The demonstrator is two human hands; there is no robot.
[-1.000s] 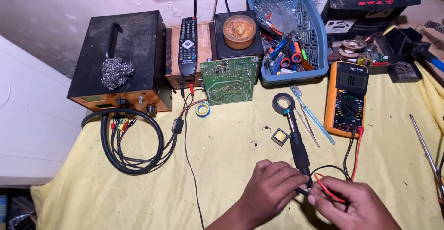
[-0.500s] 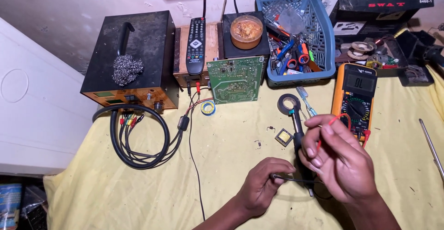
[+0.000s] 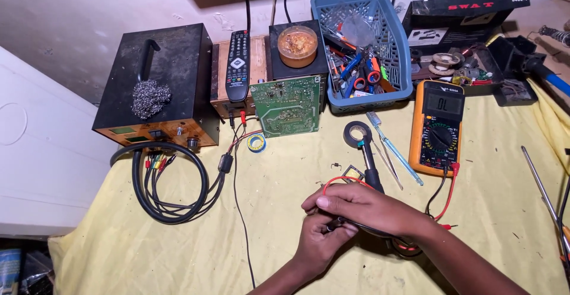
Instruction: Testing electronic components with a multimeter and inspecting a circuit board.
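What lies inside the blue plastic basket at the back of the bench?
The blue basket holds a jumble of hand tools with blue and red handles and a clear round piece. Whatever lies beneath them is covered.

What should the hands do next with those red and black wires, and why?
Probably part the two thin test leads so each hand has one probe. The right hand lies over the left hand, both bunched on the red wire and black wire from the orange multimeter, whose screen is lit. The green circuit board leans untouched.
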